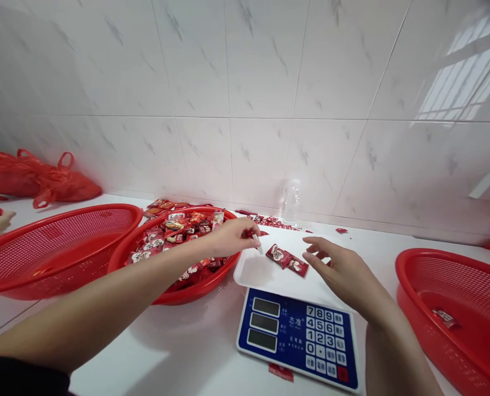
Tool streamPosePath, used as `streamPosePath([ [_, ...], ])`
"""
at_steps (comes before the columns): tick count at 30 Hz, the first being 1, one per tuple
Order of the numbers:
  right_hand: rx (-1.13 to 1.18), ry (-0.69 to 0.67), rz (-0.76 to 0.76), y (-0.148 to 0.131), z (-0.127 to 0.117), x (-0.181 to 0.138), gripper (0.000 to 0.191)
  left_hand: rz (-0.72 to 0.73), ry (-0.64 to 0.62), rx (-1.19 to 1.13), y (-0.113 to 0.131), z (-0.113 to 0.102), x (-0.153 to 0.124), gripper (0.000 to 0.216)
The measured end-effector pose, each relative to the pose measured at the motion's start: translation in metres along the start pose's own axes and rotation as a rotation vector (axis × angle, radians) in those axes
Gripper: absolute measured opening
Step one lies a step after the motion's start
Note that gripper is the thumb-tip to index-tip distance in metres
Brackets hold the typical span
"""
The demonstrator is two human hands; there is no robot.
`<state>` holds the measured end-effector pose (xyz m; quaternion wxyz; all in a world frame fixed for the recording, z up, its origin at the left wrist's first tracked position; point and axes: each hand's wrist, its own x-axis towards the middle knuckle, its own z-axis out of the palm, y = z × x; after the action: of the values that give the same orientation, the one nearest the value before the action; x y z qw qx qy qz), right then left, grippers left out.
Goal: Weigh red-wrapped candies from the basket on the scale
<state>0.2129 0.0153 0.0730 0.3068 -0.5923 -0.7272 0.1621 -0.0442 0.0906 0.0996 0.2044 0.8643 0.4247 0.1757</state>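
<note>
Blue plastic fronts the nearest thing I see, the keypad panel of an electronic scale [298,338], its dark displays and white keys angled toward me so they can be read while the hands work above; one small red sachet [281,372] lies flat against its front edge on the counter. Just beyond, the scale's white weighing tray [257,272] is smooth and shallow, and two red foil candy packets [286,259] lie on it side by side, glossy and crinkled with a white printed patch. My right hand [344,272] hovers over the tray's right part, fingers loosely spread and curled, empty as far as I can judge, just beside those packets. My left hand [230,237] reaches across from the left and pinches a small red packet [255,237] between thumb and fingertips above the tray's far left corner. Behind that hand sits a red perforated basket [174,294] heaped with the same wrapped candies, close enough to feed the scale. A second mesh basket [55,247] to its left looks bare inside, and a third [455,308] at the right holds a single packet. Farther back, loose wrappers [272,221] scatter along the wall, red plastic bags [38,179] slump at far left, and glossy marbled tiles [270,99] rise behind.
</note>
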Motion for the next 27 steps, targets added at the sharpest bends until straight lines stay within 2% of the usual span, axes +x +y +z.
streamPosePath([
  [2, -0.045, -0.022, 0.021, 0.007, 0.001, 0.004, 0.039, 0.054, -0.056, 0.026, 0.008, 0.015, 0.002, 0.028],
  [5, -0.134, -0.089, 0.041, 0.019, 0.005, 0.010, 0.037, 0.037, -0.162, 0.088, 0.010, 0.036, 0.007, 0.059],
  [7, -0.169, -0.133, 0.032, 0.025, 0.009, 0.013, 0.035, 0.000, -0.177, 0.123, 0.007, 0.047, 0.010, 0.075],
  [10, -0.196, -0.178, 0.011, 0.029, 0.016, 0.016, 0.034, -0.007, -0.169, 0.095, 0.003, 0.060, 0.016, 0.070],
  [15, -0.212, -0.243, -0.047, 0.023, 0.028, 0.019, 0.031, 0.111, -0.118, 0.174, 0.003, 0.067, 0.020, 0.043],
  [18, -0.219, -0.268, -0.056, 0.019, 0.033, 0.020, 0.031, 0.036, -0.114, 0.212, 0.003, 0.064, 0.022, 0.034],
  [21, -0.238, -0.269, -0.051, 0.019, 0.036, 0.020, 0.032, -0.061, -0.094, 0.217, 0.002, 0.063, 0.027, 0.040],
  [24, -0.266, -0.248, -0.029, 0.023, 0.039, 0.023, 0.032, -0.042, -0.101, 0.176, -0.001, 0.066, 0.035, 0.060],
  [27, -0.309, -0.193, 0.016, 0.028, 0.042, 0.027, 0.039, -0.032, -0.161, 0.177, -0.005, 0.071, 0.045, 0.082],
])
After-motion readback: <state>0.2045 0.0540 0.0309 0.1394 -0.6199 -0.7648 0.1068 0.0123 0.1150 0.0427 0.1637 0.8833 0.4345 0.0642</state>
